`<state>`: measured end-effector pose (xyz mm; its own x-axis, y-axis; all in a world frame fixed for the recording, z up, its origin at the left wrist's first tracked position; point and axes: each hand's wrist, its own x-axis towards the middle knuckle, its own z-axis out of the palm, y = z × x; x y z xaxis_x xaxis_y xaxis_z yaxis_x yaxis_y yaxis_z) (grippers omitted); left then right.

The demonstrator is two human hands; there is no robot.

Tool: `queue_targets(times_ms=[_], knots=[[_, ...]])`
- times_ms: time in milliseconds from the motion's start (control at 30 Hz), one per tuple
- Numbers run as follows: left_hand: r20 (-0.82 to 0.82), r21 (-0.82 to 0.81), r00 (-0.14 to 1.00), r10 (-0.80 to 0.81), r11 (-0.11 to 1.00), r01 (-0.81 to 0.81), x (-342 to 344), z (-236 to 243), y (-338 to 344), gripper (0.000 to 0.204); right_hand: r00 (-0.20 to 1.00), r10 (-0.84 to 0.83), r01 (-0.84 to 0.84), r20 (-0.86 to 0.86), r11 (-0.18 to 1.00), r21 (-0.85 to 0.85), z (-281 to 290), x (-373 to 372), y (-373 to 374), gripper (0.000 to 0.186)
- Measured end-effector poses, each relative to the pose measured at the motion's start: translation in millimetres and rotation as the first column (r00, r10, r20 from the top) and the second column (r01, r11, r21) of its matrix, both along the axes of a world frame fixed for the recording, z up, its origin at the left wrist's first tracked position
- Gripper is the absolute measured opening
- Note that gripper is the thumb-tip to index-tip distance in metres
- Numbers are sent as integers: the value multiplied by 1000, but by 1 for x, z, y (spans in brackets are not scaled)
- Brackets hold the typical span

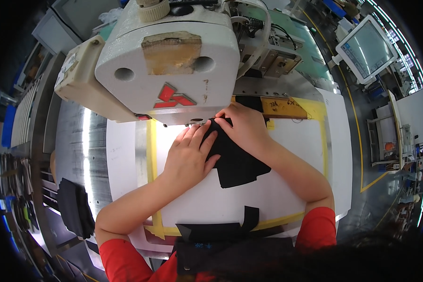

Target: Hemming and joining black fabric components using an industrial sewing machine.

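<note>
A black fabric piece [237, 164] lies flat on the white work plate [277, 188] under the head of a large cream sewing machine [169, 61]. My left hand [189, 152] presses flat on the fabric's left side, fingers spread toward the needle area. My right hand [242, 127] rests on the fabric's upper edge, fingertips right below the machine head. Both hands hold the cloth down against the plate; neither lifts it.
Yellow tape [151, 160] frames the plate. A second black piece with a strap [221, 230] lies at the near edge. A stack of dark fabric [75, 207] sits at the left. A monitor [367, 47] stands at the upper right above a floor with yellow lines.
</note>
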<state>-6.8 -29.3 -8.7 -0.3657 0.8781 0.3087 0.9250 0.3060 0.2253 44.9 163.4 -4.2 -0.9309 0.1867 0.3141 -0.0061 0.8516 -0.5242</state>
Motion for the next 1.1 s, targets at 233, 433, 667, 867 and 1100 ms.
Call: queue_targets(times_ms=[233, 433, 667, 867, 1100], knots=[[-27, 6, 1000, 3, 1000, -2, -3, 1, 0, 59, 994, -93, 93, 54, 996, -3, 3, 31, 32, 18], [-89, -15, 995, 37, 999, -38, 1, 3, 4, 60, 993, -116, 119, 36, 990, -79, 0, 39, 46, 19], [-113, -37, 993, 35, 999, -40, 1, 1, 5, 60, 944, -243, 288, 225, 937, -199, 9, 61, 64, 21], [-75, -68, 995, 66, 995, -71, 4, 5, 5, 59, 991, -128, 125, 35, 988, 86, 15, 74, 63, 20], [-41, -59, 997, 63, 996, -65, 4, 5, 6, 61, 986, 97, -146, 136, 898, 415, 4, 64, 4, 46]])
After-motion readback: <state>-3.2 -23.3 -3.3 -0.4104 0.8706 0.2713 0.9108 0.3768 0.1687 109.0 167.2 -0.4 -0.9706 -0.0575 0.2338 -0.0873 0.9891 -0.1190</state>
